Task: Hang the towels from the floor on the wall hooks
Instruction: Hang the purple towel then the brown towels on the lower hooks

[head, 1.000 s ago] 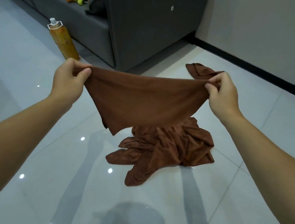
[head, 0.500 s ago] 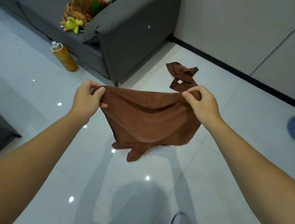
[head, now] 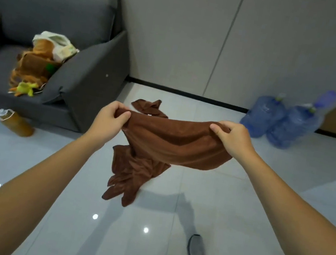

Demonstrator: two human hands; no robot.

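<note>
— Two hands on one brown towel [head: 173,143]. The left hand [head: 109,117] and the right hand [head: 233,139] each pinch a bunched top corner with fingers curled into the cloth. It sags between them in the air above the floor [head: 236,216].

— How will it handle?

— Soft and light, I'd judge. It droops and folds wherever it isn't held. The top edge is the place to grip, and a hook would want a gathered corner there.

— Any others?

— A crumpled brown heap [head: 130,176] lies on the floor below the held one. Another towel [head: 148,107] lies beyond it, near the sofa [head: 48,13].

— And the room?

— Glossy pale tiles, likely slick underfoot. The grey panelled wall [head: 179,29] is ahead, with no hooks in view. Two blue water jugs [head: 262,114] stand against it at the right, and an orange bottle [head: 16,124] sits on the floor before the sofa.
</note>
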